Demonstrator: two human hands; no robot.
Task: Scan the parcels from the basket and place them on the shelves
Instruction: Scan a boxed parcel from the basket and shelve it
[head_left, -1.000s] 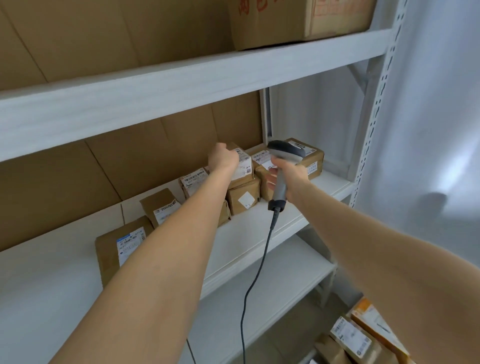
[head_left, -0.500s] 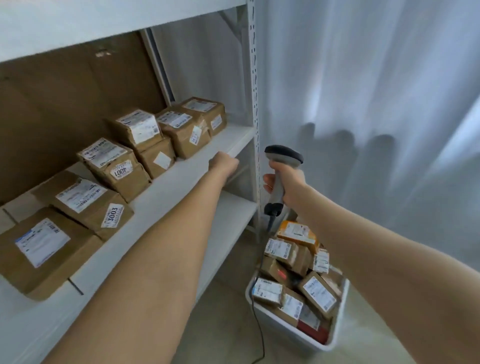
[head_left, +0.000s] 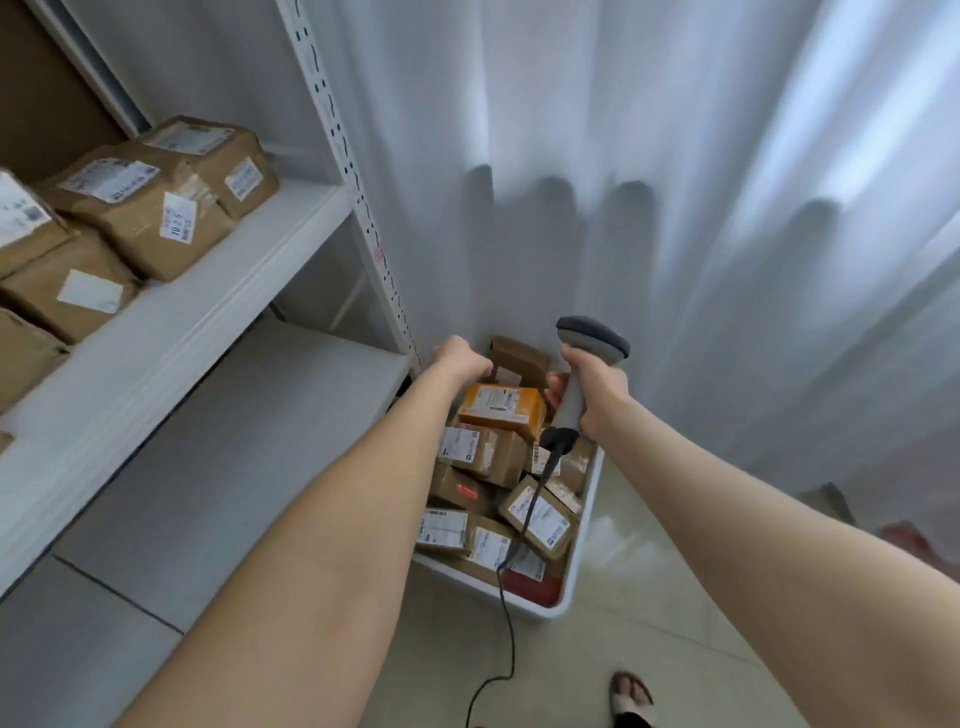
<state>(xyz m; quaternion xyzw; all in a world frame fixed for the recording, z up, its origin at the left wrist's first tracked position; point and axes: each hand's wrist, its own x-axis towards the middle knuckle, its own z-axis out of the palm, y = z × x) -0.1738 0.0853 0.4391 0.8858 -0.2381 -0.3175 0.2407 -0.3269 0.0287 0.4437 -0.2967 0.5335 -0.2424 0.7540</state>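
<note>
A white basket (head_left: 585, 540) stands on the floor by the shelf post, filled with several brown taped parcels and one orange parcel (head_left: 498, 406) on top. My left hand (head_left: 460, 358) hovers over the basket's far left corner, just above the orange parcel, fingers loosely curled downward and holding nothing. My right hand (head_left: 597, 391) grips the handle of a grey barcode scanner (head_left: 592, 338) held upright above the basket's right side. Several labelled brown parcels (head_left: 150, 218) sit in a row on the white middle shelf (head_left: 208, 317) at the left.
A lower shelf board (head_left: 234, 441) lies under the middle one. The perforated shelf post (head_left: 353, 182) rises just left of the basket. A white curtain (head_left: 675, 208) hangs behind. The scanner cable (head_left: 511, 629) trails across the floor near a sandalled foot (head_left: 631, 696).
The view swung down and right from the shelf to the basket. My left hand left the shelved parcels and came down over the basket. The right hand lowered the scanner with it.
</note>
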